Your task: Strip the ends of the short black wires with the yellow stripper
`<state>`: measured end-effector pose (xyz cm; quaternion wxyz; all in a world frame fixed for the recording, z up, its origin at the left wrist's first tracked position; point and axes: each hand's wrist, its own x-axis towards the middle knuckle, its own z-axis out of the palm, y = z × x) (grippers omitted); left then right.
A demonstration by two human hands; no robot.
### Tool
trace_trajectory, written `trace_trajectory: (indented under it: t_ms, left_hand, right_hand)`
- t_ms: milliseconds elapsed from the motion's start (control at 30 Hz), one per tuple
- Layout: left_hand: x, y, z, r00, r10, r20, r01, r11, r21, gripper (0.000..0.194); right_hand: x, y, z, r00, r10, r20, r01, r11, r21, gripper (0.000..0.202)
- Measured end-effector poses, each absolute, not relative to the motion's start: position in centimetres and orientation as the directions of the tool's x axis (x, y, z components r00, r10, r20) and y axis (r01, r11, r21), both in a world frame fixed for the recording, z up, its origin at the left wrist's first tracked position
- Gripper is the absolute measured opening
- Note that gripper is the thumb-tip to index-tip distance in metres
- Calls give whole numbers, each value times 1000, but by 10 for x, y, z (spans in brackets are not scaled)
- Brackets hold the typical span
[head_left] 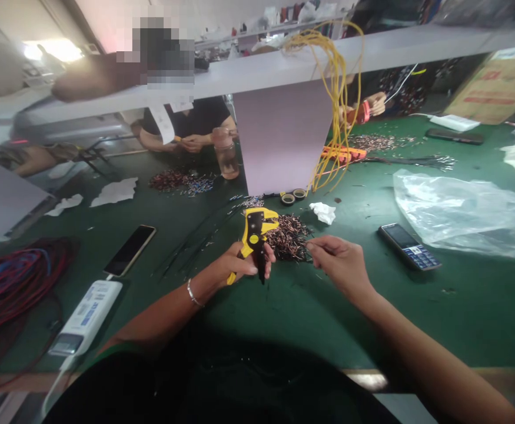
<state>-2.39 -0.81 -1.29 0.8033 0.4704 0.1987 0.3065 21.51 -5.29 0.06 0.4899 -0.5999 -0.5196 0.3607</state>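
Taken from the heap of wire offcuts (290, 237), a clear jar (228, 164) stands at eleven o'clock, contents unclear; a plastic bag (454, 218) lies at three. The left hand (239, 260) grips the yellow wire stripper (253, 227) at nine; the right hand (343, 263) pinches at four, whether on a wire I cannot tell. Bare green table (451, 318) stretches beyond toward its near edge.

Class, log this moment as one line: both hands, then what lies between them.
left hand: holding yellow-and-black pliers | right hand: pinched, any held item unclear | between: wire scraps heaped on green table
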Motion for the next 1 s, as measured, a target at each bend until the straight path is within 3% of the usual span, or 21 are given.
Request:
trace_trajectory:
  t_ms: [167, 267, 367, 467, 600, 767, 1000]
  left_hand:
    - [-21, -13, -16, 755, 653, -67, -228, 356, 906, 47]
    - [-19, -17, -17, 744, 660, -101, -156, 319, 935, 49]
    - [-17, -21, -17, 706, 702, -89, -36, 161, 986, 43]
    - [-16, -25, -17, 627, 778, 39, 159, -177, 971, 32]
    - [-18, -27, -19, 527, 799, 290, 376, -525, 764, 44]
    - [-19, -29, -18, 528, 762, 374, 435, -621, 652, 53]
    - [-16, -32, -17, 528, 753, 393, 428, -636, 642, 53]
  right_hand:
    - [206, -63, 1, 209, 919, 334, 489, 198, -849, 19]
    - [201, -67, 2, 155, 905, 395, 544, 256, -799, 19]
    - [197, -71, 1, 138, 907, 397, 514, 277, -812, 16]
    - [193, -74, -3, 151, 946, 287, 363, 217, -906, 13]
    - [191, -71, -9, 35, 999, -34, -37, -32, -999, 13]
    - [191, -64, -8, -128, 970, -208, -331, -240, -913, 15]
    - [193, -60, -12, -210, 952, -225, -359, -288, -888, 12]
